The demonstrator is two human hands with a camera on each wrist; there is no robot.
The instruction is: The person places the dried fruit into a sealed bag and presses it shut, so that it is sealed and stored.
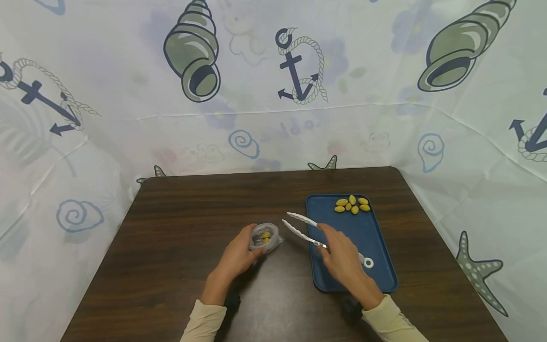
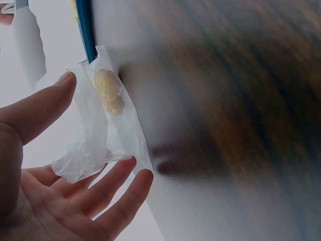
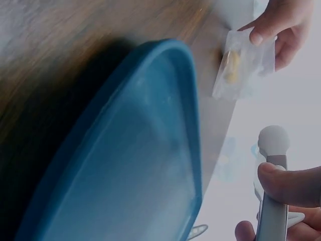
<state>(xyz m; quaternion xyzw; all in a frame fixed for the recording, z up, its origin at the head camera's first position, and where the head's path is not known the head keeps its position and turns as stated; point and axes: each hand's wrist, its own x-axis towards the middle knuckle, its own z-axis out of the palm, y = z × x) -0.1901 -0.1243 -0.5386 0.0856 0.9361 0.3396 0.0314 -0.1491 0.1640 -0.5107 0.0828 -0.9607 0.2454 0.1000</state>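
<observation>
My left hand (image 1: 239, 251) holds a small clear plastic bag (image 1: 275, 241) on the table, left of the tray, its mouth facing up. Inside lie a couple of yellow oval pieces (image 1: 266, 236), also seen through the film in the left wrist view, where thumb and fingers (image 2: 125, 206) surround the bag (image 2: 90, 130). My right hand (image 1: 342, 254) grips metal tongs with white tips (image 1: 301, 217) above the blue tray (image 1: 363, 232). The tong arms are spread, nothing between them, and point left toward the bag. Several more yellow oval pieces (image 1: 355, 209) lie at the tray's far end.
The dark wooden table (image 1: 192, 204) extends left of the bag and in front of the tray. A printed cloth (image 1: 256, 85) with shells and anchors hangs behind and along the sides. The tray's raised rim (image 3: 198, 145) stands close below the right hand.
</observation>
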